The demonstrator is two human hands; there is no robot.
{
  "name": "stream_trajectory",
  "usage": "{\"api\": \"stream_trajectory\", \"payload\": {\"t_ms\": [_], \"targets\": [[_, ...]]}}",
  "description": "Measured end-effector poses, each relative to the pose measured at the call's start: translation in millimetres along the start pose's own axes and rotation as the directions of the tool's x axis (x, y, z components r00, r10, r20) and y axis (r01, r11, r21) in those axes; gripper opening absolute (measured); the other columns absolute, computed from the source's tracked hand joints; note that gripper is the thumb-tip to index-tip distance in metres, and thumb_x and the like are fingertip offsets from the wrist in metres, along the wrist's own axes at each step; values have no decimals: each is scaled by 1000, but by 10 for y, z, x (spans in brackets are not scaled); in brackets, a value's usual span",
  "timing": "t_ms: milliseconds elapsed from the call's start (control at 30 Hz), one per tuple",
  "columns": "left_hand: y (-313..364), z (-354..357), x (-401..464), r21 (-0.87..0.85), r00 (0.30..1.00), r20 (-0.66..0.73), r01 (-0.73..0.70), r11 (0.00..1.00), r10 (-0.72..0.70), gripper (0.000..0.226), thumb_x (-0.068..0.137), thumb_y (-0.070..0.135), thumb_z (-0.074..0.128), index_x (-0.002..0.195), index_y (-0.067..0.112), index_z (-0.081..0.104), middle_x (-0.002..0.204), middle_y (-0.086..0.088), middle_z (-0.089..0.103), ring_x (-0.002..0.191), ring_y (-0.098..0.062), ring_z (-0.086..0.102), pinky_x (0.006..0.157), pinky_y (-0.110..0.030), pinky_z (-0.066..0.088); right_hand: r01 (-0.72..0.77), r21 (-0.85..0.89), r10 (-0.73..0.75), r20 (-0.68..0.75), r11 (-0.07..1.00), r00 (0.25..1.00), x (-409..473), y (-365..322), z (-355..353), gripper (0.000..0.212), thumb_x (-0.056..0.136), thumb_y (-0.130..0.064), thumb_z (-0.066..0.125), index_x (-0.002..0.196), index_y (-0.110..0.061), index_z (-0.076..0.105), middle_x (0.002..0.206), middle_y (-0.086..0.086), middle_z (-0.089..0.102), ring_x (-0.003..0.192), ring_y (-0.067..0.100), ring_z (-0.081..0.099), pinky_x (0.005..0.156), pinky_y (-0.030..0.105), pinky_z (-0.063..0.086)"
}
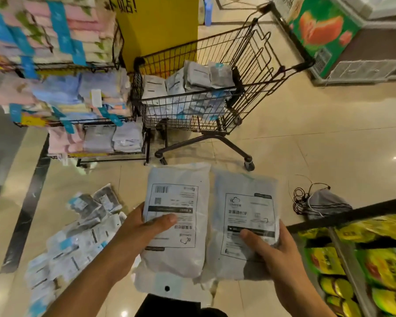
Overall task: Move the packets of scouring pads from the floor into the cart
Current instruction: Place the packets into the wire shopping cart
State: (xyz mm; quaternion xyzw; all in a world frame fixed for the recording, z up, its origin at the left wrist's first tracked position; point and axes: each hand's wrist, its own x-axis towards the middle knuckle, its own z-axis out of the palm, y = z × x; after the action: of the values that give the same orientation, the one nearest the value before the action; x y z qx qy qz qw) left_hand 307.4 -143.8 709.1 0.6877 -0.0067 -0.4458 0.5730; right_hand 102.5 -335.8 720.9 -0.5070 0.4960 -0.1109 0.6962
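While both hands are gripping packets side by side at 6 o'clock, the left hand [137,227] is holding the left packet [176,216], thumb lying across its printed label, fingers wrapped behind and out of sight. Right hand [272,250] is clutching the right packet [245,220] the same way, thumb pressing on the label near its dark stripe. Both packets are hanging above the tiled floor [329,145], edges touching or nearly so. More packets are sitting in a loose pile on the floor [78,239] at 8 o'clock. Wire shopping cart [256,72] is standing at 12 o'clock, already carrying a heap of packets in its basket [192,83]. Towel rack [66,72] is standing at 10 o'clock, touching or just beside the cart. Grey drawstring bag [325,202] is lying on the floor at 3 o'clock. Shelf of yellow-green snack bags [375,266] is showing at 4 o'clock.
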Motion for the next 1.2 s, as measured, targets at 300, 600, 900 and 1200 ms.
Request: {"api": "stream_trajectory", "payload": {"t_ms": [300, 600, 900, 1200], "targets": [[912, 199, 1151, -62, 998, 69, 1, 998, 3, 71, 63, 37, 97, 127, 23, 69, 113, -4, 81, 100, -25, 79, 73, -35, 66, -2, -19, 3, 4, 1000, 1000, 1189, -960, 135, 40, 87, 3, 76, 115, -24, 70, 102, 4, 83, 91, 29, 80, 83, 52, 63], [1912, 325, 2211, -17, 997, 71, -13, 1000, 15, 57, 74, 32, 90, 128, 26, 70, 116, -5, 80, 103, -28, 78, 91, -50, 61, 44, 48, -44, -5, 998, 999, 2178, -1866, 351, 40, 87, 6, 74, 117, -20, 69, 105, 6, 82, 94, 27, 80, 82, 45, 61], [2839, 712, 3506, -60, 998, -23, -60, 996, 58, 39, 84, 20, 77, 121, 29, 72, 111, -1, 82, 97, -20, 80, 74, -34, 64, 26, 3, -26, 53, 1000, 998, 3747, -2810, 416, 39, 89, 2, 74, 116, -24, 68, 104, 1, 83, 91, 22, 80, 82, 47, 63], [3694, 1012, 4650, -89, 989, -146, -2, 996, -11, 34, 86, 20, 80, 119, 25, 73, 109, -1, 82, 97, -19, 80, 83, -37, 62, -5, -78, 15, 132, 997, 991, 5249, -3778, 611, 41, 90, 2, 73, 118, -27, 63, 104, 1, 81, 93, 25, 80, 75, 43, 64]]}}
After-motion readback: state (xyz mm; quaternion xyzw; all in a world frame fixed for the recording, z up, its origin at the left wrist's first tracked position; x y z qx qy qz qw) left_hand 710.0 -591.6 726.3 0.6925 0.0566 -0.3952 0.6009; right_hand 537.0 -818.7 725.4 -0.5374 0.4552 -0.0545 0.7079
